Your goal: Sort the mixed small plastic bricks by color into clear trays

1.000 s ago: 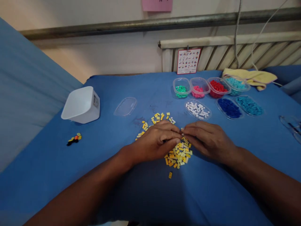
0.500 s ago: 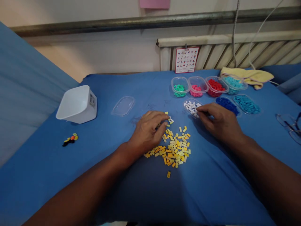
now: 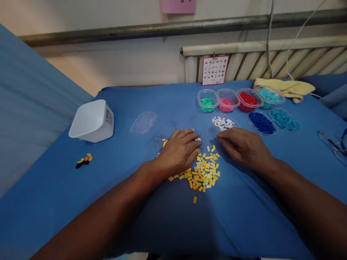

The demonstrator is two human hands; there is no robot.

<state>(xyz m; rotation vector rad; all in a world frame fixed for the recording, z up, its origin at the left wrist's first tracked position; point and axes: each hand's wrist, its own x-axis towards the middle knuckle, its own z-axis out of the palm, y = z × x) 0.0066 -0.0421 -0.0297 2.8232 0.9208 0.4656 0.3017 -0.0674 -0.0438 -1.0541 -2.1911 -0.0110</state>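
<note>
Palm down over the upper part of a pile of small yellow building bricks (image 3: 203, 171) lies my left hand (image 3: 180, 150), its fingers stretched out and hiding the bricks below. A few white bricks (image 3: 198, 139) peek out by its fingertips. My right hand (image 3: 242, 144) hovers just in front of a clear lid (image 3: 236, 124) that bears white bricks (image 3: 222, 122). Its thumb and fingers are drawn together; whether a brick is between them is hidden. One yellow brick (image 3: 195, 199) lies alone nearer to me.
Clear tubs hold green (image 3: 207, 104), pink (image 3: 226, 104), red (image 3: 248, 99) and light blue bricks (image 3: 269, 95). Dark blue (image 3: 261, 122) and teal bricks (image 3: 284, 120) sit on lids. Left are a white bin (image 3: 92, 121), a bare lid (image 3: 143, 122) and a small brick cluster (image 3: 84, 160).
My left hand has flattened and spread over the yellow pile. My right hand has drawn back from the white bricks, slightly left and toward me.
</note>
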